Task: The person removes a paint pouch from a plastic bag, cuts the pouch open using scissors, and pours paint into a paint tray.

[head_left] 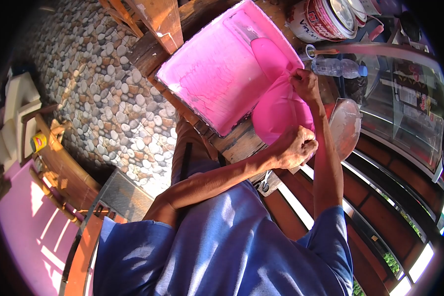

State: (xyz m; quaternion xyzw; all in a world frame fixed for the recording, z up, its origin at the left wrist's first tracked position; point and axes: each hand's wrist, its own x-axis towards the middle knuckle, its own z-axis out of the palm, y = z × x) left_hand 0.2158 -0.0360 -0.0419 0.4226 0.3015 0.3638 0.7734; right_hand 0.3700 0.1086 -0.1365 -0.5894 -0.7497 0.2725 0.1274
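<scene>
My left hand (297, 149) is closed in a pinch at the lower right edge of a glossy, rounded pink piece (280, 112). Higher up, my right hand (306, 85) is also closed, gripping the same piece near its upper right edge. The piece looks thin and creased between my hands; I cannot tell its exact kind. Beside it lies a white paint tray (207, 54) coated with pink paint. A pink, oval shape (271, 58) rests along the tray's right side, close to my right hand.
The tray sits on a wooden bench (239, 143). Paint cans (323, 22), a plastic bottle (338, 68) and a glass case (404, 93) stand to the right. A paint-smeared round lid-like object (345, 128) is beyond my right forearm. Pebble-patterned flooring (103, 89) lies left.
</scene>
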